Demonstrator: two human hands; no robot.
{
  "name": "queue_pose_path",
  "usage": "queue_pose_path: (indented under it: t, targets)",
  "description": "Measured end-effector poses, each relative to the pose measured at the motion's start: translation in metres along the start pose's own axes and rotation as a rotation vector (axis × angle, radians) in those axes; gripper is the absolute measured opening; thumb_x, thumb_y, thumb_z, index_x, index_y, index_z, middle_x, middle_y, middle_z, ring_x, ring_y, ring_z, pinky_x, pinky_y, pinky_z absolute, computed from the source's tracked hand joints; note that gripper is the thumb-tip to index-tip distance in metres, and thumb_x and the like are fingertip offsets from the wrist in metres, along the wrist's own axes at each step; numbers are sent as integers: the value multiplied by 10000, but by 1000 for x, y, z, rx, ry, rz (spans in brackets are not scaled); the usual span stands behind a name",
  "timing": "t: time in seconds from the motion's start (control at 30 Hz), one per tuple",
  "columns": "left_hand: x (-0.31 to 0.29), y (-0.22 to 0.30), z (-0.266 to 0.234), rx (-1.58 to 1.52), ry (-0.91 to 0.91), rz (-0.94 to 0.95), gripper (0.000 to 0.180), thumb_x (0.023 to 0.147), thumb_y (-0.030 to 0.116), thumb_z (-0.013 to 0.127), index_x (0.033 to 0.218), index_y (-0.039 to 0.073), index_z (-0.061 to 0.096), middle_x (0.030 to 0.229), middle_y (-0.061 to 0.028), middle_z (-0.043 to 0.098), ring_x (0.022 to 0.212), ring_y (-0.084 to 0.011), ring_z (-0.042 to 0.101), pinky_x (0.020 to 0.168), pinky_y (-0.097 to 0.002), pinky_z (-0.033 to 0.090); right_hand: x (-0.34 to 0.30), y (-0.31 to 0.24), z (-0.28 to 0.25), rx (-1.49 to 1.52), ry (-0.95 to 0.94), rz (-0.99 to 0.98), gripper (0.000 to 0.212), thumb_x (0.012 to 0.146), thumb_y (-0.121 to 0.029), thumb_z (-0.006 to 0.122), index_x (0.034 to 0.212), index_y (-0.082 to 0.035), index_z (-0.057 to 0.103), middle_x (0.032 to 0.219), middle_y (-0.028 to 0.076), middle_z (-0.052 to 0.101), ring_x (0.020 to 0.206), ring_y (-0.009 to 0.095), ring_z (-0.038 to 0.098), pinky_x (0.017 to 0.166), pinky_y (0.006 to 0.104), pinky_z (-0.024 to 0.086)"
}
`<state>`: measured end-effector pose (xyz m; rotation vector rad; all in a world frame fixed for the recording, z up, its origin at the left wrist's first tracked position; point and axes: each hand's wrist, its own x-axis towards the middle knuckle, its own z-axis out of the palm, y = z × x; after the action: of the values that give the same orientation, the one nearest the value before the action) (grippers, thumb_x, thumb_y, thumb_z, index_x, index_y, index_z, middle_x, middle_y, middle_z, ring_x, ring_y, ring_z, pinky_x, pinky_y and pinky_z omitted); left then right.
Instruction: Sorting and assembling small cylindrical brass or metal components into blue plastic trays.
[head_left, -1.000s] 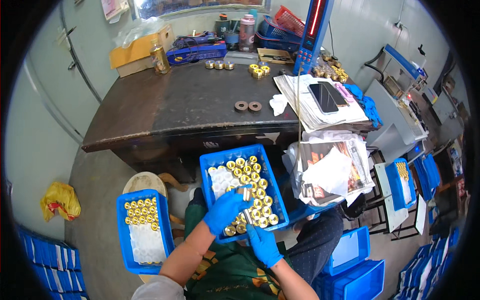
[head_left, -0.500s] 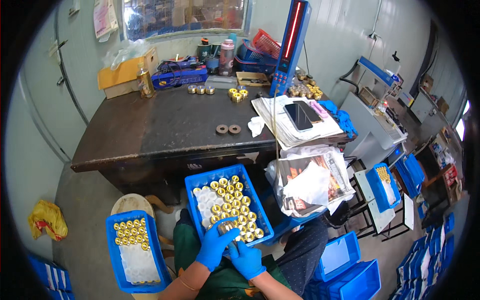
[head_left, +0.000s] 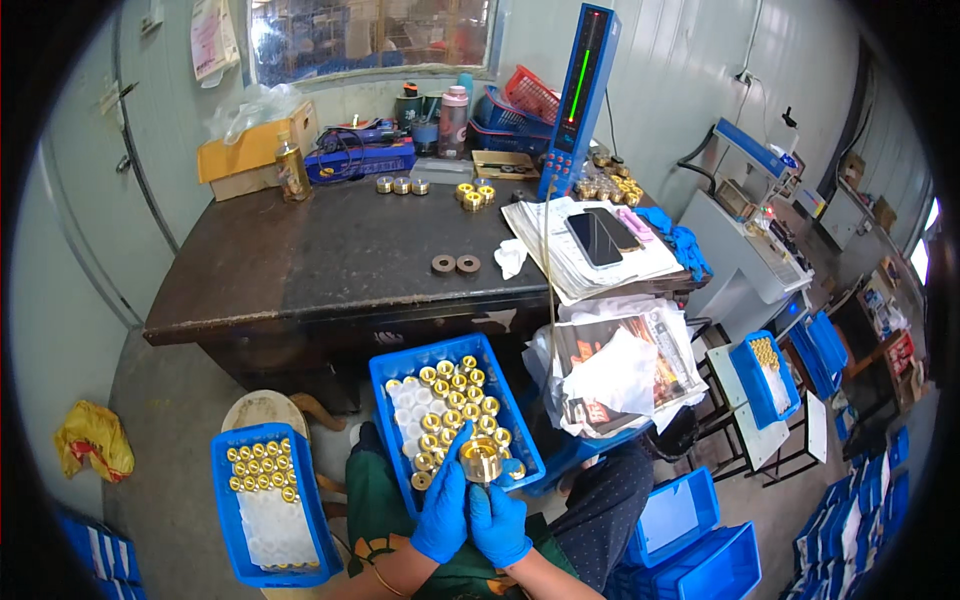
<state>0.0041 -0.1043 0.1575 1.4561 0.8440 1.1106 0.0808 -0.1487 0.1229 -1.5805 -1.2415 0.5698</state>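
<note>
Over the near end of a blue plastic crate (head_left: 505,375), both my blue-gloved hands grip one brass-coloured metal ring (head_left: 481,459). My left hand (head_left: 442,515) closes on its left side, and my right hand (head_left: 499,525) grips it from below and the right. Whether anything sits inside the ring, I cannot tell. Rows of similar gold-and-silver rings (head_left: 456,400) stand in the crate beyond my fingers, with bare white separator showing at its left. On the desk, a tall blue column gauge (head_left: 577,95) shows a lit green bar.
A second blue crate (head_left: 224,510) of rings rests on a round stool (head_left: 262,408) at my left. The dark desk (head_left: 350,260) ahead holds papers, phones (head_left: 595,240), two dark rings (head_left: 455,264) and bottles. A thin tube (head_left: 549,260) hangs past its front edge.
My hands have turned the ring so its round opening now shows, and the left hand has rolled inward. The gauge's lit bar has gone from red to a shorter green one.
</note>
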Motion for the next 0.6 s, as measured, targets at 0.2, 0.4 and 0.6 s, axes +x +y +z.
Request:
queue_pose_path:
  t: [0.2, 0.4, 0.6]
  targets:
    - [-10, 2, 10, -365, -29, -231, 559, 881, 181, 448, 1346, 5, 192, 1260, -103, 366, 1131, -173, 383, 972, -303, 303, -6, 15, -4, 22, -10, -80, 246, 823, -198, 534, 956, 4, 578, 689, 195, 588, 593, 348, 588, 529, 391, 459]
    - [-9, 8, 6, -210, 98, 7, 603, 850, 93, 451, 1362, 9, 145, 1307, -109, 311, 1162, -180, 348, 970, -302, 303, -9, 17, 4, -25, -46, -69, 310, 807, -215, 546, 1019, 11, 552, 655, 213, 573, 548, 355, 576, 501, 407, 459]
    - [-9, -52, -57, -283, 231, 14, 646, 843, 169, 496, 1353, -5, 140, 1316, -120, 311, 1206, -221, 325, 1013, -336, 255, -17, 30, 37, -252, -310, -215, 208, 803, -225, 573, 872, -29, 576, 571, 197, 548, 458, 348, 535, 426, 417, 430]
